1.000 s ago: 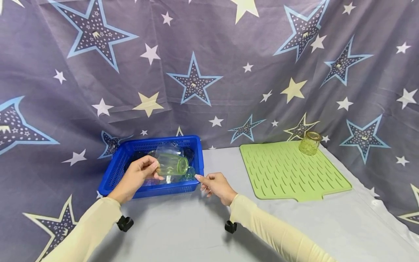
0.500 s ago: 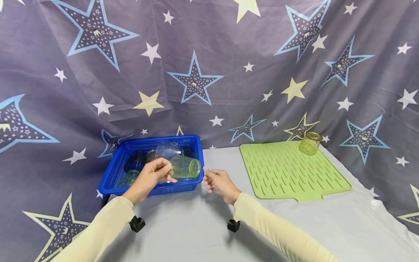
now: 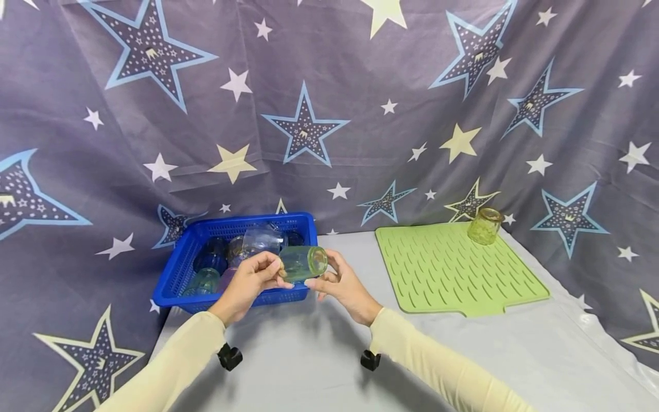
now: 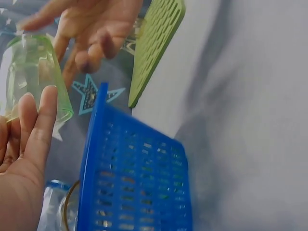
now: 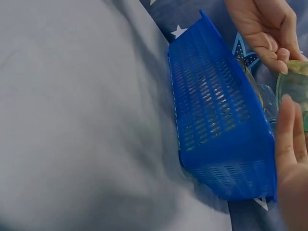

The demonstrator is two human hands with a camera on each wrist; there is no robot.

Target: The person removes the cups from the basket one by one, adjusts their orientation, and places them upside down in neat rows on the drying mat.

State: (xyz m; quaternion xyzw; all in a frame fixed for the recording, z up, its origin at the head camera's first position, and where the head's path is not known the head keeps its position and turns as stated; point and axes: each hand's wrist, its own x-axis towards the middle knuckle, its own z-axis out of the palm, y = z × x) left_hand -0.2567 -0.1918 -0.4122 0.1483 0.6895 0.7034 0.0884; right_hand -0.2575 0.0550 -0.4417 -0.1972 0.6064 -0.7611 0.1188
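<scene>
A pale green drinking glass (image 3: 297, 264) lies sideways in the air over the right front of a blue plastic basket (image 3: 175, 274). My left hand (image 3: 253, 281) pinches it by the left end, thumb on the near side; the left wrist view shows those fingers along the wider end of the glass (image 4: 36, 77). Around the other end comes my right hand (image 3: 344, 289), its fingers extended and partly behind the glass. In the right wrist view, straight fingers of the right hand (image 5: 293, 144) lie against the glass (image 5: 294, 91); how firmly is unclear.
Inside the basket lie several glasses, among them a clear one (image 3: 262, 239), a dark blue one (image 3: 211, 254) and a greenish one (image 3: 203, 281). At right on the grey-white table (image 3: 309, 366), a green drying mat (image 3: 463, 274) bears an upturned yellow-green glass (image 3: 484, 226).
My left hand has carried the green glass rightward from over the basket's middle. The right hand, earlier apart from it at the basket's right corner, now has its fingers at the glass's right end.
</scene>
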